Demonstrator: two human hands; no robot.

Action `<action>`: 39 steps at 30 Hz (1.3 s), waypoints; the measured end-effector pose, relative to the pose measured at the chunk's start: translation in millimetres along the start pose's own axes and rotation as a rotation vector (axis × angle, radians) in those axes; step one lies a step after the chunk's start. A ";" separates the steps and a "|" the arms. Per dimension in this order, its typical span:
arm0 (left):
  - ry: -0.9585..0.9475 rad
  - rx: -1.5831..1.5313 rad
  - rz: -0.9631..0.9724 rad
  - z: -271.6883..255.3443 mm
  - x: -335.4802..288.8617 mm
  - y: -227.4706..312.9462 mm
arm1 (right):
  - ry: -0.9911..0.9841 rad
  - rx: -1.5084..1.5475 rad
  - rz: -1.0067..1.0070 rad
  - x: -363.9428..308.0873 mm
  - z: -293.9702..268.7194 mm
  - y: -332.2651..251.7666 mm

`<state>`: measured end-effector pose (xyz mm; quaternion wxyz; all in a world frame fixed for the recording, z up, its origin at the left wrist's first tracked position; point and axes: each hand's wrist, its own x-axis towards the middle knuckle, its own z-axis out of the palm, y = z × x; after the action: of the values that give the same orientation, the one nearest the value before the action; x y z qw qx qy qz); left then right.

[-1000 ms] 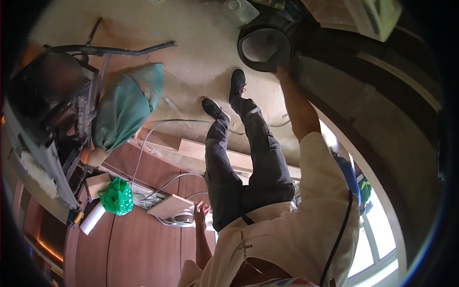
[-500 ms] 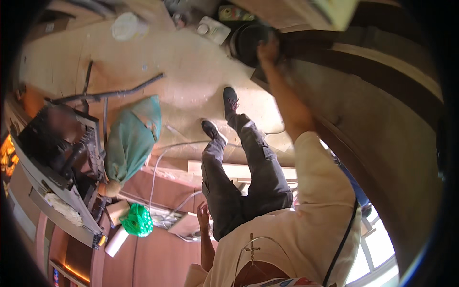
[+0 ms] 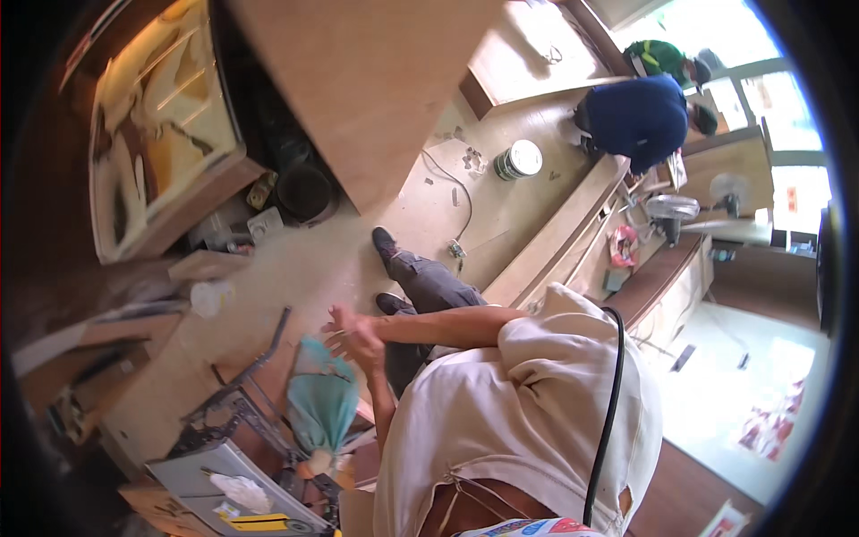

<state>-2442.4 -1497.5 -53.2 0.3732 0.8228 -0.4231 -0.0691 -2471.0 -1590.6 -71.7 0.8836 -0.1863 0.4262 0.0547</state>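
Note:
My left hand (image 3: pixel 340 347) and my right hand (image 3: pixel 358 328) meet in front of my body, overlapping. The left one's fingers look spread, and no object shows in it. The right one lies across it, its fingers blurred and partly hidden, so its grip is unclear. Just below them, a green sack (image 3: pixel 320 407) with a tied neck lies by a dark frame. Farther off, on the left, stands a black bucket (image 3: pixel 304 192), apart from both hands. Near it are a white bottle (image 3: pixel 264 224) and a yellowish can (image 3: pixel 261 191).
A large wooden panel (image 3: pixel 367 89) rises ahead. A white paint bucket (image 3: pixel 519 161) stands on the floor near scraps and a cable (image 3: pixel 461 192). Two people, one in dark blue (image 3: pixel 635 121), bend over at the upper right. Standing fans (image 3: pixel 671 210) are at the right. A grey appliance panel (image 3: pixel 237 488) lies lower left.
My right hand has left the black bucket and come back to meet my left hand, which has risen from beside my leg. The view has turned, bringing the two people into sight.

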 end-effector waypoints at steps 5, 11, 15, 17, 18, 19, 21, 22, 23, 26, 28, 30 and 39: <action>-0.388 0.013 0.245 14.3 27.2 -9.2 | -0.271 0.407 -0.291 -88.3 -37.0 -47.7; -1.074 0.142 -0.007 38.2 44.5 -29.1 | -0.082 0.127 -0.849 -240.3 -164.7 -133.4; -1.139 -0.001 -0.007 115.8 62.6 72.6 | 0.364 0.320 -0.837 -251.2 -300.0 -135.3; -1.105 -0.101 -0.050 178.8 71.4 110.6 | 0.429 0.363 -0.789 -251.7 -355.5 -139.0; -1.071 -0.143 0.034 217.2 78.2 124.0 | 0.447 0.376 -0.756 -253.5 -379.0 -149.7; -1.043 -0.169 0.102 252.1 83.0 132.9 | 0.459 0.355 -0.763 -255.0 -397.7 -160.4; -1.156 -0.181 0.099 290.7 85.1 195.6 | 0.514 0.337 -0.748 -265.1 -441.5 -165.0; -1.275 -0.173 0.041 301.8 92.8 253.9 | 0.550 0.354 -0.738 -276.7 -464.1 -165.4; -1.254 -0.161 0.113 321.5 102.3 275.1 | 0.573 0.351 -0.743 -291.7 -481.8 -175.6; -1.171 -0.177 0.210 384.0 126.5 298.8 | 0.640 0.332 -0.788 -340.5 -540.8 -206.8; -1.076 -0.237 0.122 414.8 145.7 291.1 | 0.673 0.343 -0.856 -372.4 -572.7 -226.0; -1.090 -0.213 0.081 432.1 170.6 294.4 | 0.728 0.401 -0.943 -408.6 -599.5 -246.0; -1.074 -0.011 0.176 504.5 278.9 369.4 | 0.903 0.906 -1.018 -450.0 -676.7 -196.6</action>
<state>-2720.8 -2120.7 -107.6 0.1133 0.6313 -0.6211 -0.4504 -3200.4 -1998.8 -52.2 0.5330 0.0140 0.5851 -0.6110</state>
